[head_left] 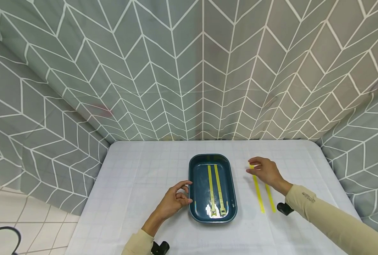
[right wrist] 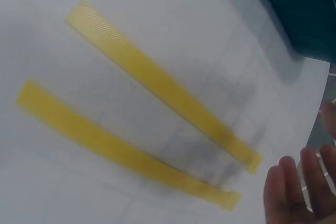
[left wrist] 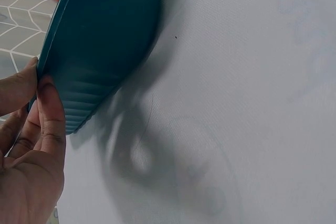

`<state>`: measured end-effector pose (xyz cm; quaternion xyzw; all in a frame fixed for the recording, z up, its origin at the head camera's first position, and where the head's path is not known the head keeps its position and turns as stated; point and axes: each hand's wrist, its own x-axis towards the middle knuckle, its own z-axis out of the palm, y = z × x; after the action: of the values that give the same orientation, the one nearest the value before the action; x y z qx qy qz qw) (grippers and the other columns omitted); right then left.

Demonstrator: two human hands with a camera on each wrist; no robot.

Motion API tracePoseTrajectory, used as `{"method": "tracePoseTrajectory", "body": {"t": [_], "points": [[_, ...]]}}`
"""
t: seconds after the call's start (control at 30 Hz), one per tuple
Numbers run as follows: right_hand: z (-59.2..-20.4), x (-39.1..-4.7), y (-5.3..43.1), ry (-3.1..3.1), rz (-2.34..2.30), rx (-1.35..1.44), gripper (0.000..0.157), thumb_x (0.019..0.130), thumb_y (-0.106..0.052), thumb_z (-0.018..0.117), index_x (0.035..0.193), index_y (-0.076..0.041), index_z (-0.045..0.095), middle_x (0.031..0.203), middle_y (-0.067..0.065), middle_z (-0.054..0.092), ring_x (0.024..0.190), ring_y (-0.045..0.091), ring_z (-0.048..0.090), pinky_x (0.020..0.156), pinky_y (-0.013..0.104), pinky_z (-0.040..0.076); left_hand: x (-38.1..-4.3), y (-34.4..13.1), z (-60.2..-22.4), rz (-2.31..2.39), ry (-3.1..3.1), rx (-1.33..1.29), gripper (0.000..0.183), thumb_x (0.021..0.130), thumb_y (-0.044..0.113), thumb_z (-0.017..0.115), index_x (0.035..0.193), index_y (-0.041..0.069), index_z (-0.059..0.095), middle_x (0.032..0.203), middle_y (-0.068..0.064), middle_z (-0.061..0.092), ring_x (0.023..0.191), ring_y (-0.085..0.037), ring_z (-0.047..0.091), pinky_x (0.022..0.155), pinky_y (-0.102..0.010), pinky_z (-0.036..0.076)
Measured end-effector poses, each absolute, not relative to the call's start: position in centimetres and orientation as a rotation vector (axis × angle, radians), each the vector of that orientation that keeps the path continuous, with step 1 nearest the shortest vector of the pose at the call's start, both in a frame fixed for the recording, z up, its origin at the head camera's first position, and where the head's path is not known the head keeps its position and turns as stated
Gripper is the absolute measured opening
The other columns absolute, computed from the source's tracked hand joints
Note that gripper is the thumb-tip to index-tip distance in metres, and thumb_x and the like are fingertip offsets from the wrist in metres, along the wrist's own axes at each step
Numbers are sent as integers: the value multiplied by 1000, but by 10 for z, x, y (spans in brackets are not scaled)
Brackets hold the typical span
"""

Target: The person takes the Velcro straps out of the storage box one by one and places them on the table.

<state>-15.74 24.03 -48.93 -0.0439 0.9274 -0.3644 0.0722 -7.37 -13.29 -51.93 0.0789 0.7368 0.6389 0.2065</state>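
A dark teal tray point(head_left: 193, 198) stands on the table with two yellow cable ties point(head_left: 218, 189) lying lengthwise inside it. My left hand point(head_left: 173, 202) holds the tray's left rim, thumb and fingertips at its edge; the left wrist view shows them against the tray's outer wall point(left wrist: 105, 30). Right of the tray, my right hand point(head_left: 267, 172) hovers with loosely bent fingers over the top ends of two more yellow cable ties point(head_left: 258, 194). In the right wrist view these cable ties point(right wrist: 157, 85) lie side by side, heads towards the right hand's fingers point(right wrist: 286, 192), apart from them.
A white cloth covers the table point(head_left: 138, 170). Grey curtains point(head_left: 189, 71) with white zigzag lines hang behind it and at both sides. Tiled floor point(head_left: 32, 216) shows at lower left, with a dark curved cable point(head_left: 16, 232).
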Motion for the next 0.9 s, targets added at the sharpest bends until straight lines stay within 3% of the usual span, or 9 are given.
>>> {"method": "tracePoseTrajectory", "body": {"t": [0.47, 0.7, 0.9], "points": [[-479, -169, 223, 2726, -1180, -272, 48, 87, -21, 79, 127, 0, 63, 125, 20, 66, 111, 39, 65, 92, 51, 53, -74, -133, -519, 1768, 2061, 210, 62, 86, -9, 71, 142, -1, 47, 112, -18, 47, 74, -7, 59, 63, -17, 42], [-477, -175, 210, 2580, -1309, -462, 45, 87, -15, 78, 127, 1, 63, 126, 20, 65, 115, 38, 63, 94, 45, 54, -73, -133, -518, 1759, 2067, 187, 62, 86, -9, 71, 142, 0, 48, 111, -17, 49, 74, -7, 59, 62, -18, 42], [-474, -181, 199, 2485, -1341, -634, 44, 87, -13, 78, 126, 2, 63, 126, 20, 64, 116, 40, 62, 97, 50, 52, -74, -133, -518, 1760, 2066, 197, 61, 86, -9, 71, 142, 0, 48, 111, -17, 49, 73, -6, 58, 62, -18, 41]]}}
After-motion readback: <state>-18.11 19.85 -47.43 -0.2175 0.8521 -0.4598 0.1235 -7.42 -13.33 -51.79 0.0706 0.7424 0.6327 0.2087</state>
